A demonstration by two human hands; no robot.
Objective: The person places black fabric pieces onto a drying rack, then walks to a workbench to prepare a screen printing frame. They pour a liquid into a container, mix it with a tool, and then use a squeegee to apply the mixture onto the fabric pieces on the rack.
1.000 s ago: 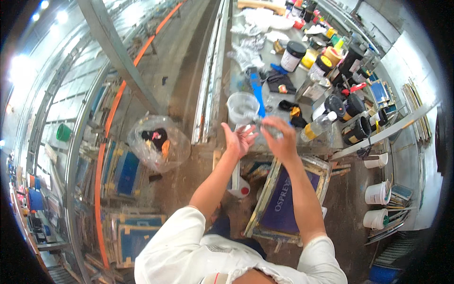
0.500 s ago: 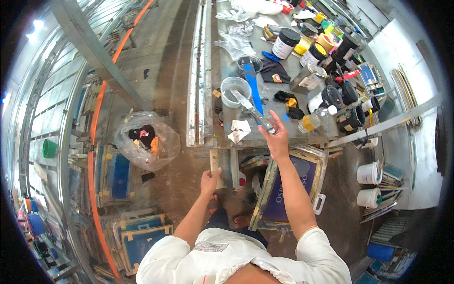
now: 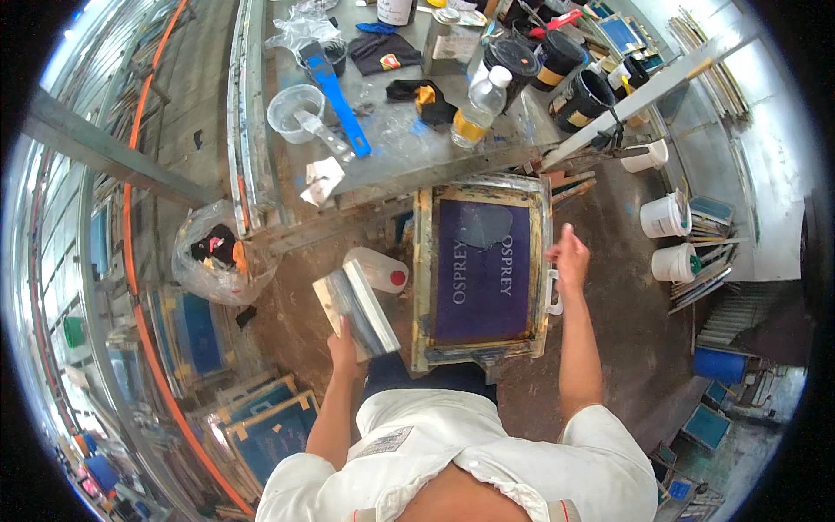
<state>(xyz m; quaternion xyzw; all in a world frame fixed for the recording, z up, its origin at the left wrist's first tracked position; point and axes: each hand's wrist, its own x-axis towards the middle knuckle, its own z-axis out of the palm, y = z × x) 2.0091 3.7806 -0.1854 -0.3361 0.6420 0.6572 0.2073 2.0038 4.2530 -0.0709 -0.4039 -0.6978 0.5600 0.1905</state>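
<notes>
Squeegee (image 3: 353, 306) clasped in fingers of left hand (image 3: 343, 346), left of framed screen (image 3: 482, 283); latter just off front edge of counter (image 3: 396, 165), long axis running from that edge toward torso. Right hand (image 3: 570, 261) nearer, just beside frame's right edge: fingers loosely parted, nothing visibly grasped, contact uncertain.

Item one: flat, squeegee-like board (image 3: 356, 309) of pale wood with grey and white lengthwise strips – held slantwise by its wooden side in the left hand (image 3: 342, 348), clear of the table (image 3: 396, 122).

Item two: rectangular, tan-edged framed screen (image 3: 484, 313) with deep purple mesh – two lines of pale lettering lengthwise, rounded greyish patch near the far end; positioned right of the board, far end by the table's near edge.
</notes>
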